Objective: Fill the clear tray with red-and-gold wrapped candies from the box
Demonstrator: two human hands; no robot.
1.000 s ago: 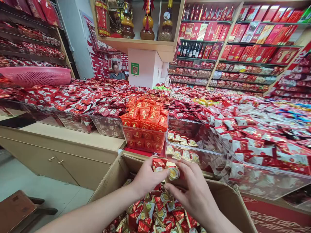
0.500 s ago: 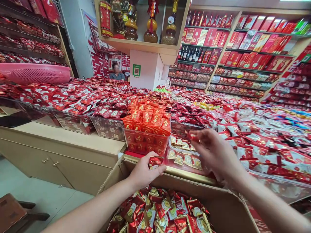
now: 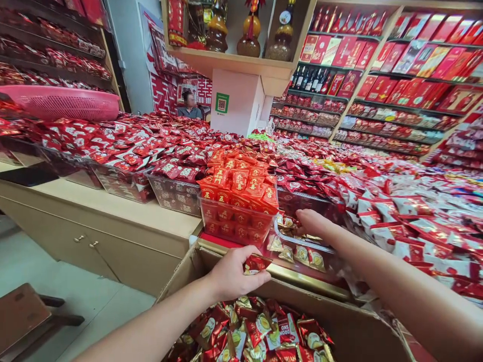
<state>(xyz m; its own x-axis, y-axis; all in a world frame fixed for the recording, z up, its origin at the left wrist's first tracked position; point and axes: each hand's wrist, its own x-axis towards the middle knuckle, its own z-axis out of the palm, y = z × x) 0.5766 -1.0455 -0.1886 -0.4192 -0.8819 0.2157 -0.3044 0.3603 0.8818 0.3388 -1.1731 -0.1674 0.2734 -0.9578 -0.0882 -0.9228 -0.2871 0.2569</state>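
Observation:
My left hand [image 3: 230, 274] is closed around a red durian candy packet [image 3: 256, 263], held just above the near counter edge. An open cardboard box [image 3: 350, 317] sits below it, with a heap of red and gold durian candies [image 3: 260, 327] inside. My right hand [image 3: 316, 223] reaches down into a clear plastic bin [image 3: 302, 241], where gold-wrapped pieces lie low. Its fingertips are mostly hidden by the hand and the bin, so what they hold does not show.
Left of that bin stands a clear tub heaped with orange-red packets [image 3: 239, 186]. More bins of red-and-white sweets [image 3: 407, 221] spread to the right. A pink basket [image 3: 75, 103] rests on the left heap. A person [image 3: 189, 108] is far back. A wooden stool [image 3: 26, 317] stands lower left.
My right hand has gone from above the bin, with a small red piece at its fingertips, down into it. My left hand keeps its packet. The view has shifted slightly.

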